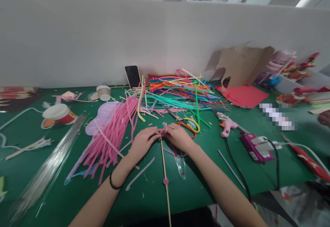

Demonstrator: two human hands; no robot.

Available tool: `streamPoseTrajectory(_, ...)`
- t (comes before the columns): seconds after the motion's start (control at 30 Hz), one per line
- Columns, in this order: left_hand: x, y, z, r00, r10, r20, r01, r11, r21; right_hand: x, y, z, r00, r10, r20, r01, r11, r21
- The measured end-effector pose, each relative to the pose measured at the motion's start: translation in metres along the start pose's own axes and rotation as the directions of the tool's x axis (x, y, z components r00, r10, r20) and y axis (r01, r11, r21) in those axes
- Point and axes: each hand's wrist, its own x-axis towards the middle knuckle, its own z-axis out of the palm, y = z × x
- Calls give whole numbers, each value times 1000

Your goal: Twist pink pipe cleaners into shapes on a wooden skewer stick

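Observation:
My left hand and my right hand meet in the middle of the green table, fingertips pinched on a short pink pipe cleaner. It sits at the upper end of a thin wooden stick, which runs down toward me past the table edge. Partway along the stick is a small round pink piece. My fingers partly cover the pipe cleaner, so its exact shape is hidden. Left of my left hand lies a bundle of pink pipe cleaners. Scissors with yellow and orange handles rest just beyond my right hand.
Multicoloured pipe cleaners pile up at the back beside a leaning phone. At right are a pink glue gun, a purple power strip and cords. Clear thin rods and a paper cup lie left.

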Motion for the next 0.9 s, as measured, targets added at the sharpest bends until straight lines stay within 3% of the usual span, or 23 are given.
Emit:
streamPoseTrajectory(0.23, -2, -2, 2, 999, -11, -44, 17, 991, 135, 0, -4, 0, 1000, 15, -10, -12, 967, 256)
streamPoseTrajectory(0.47, 1, 3, 7, 997, -44, -61, 54, 984, 168, -1, -6, 2, 998, 37, -53, -23, 969, 245)
streamPoseTrajectory(0.67, 4, -12, -10, 994, 22, 107, -19, 1000, -23, -1, -5, 2, 997, 70, -41, -56, 962, 268)
streamPoseTrajectory(0.77, 3, -23, -20, 991, 59, 123, -59, 998, -6, 0, -6, 1, 994, 99, -50, -79, 949, 304)
streamPoseTrajectory(0.9, 2, -21, -24, 995, -15, 96, 14, 1000, 12, 0, -7, 1, 989, 141, -45, -117, 932, 343)
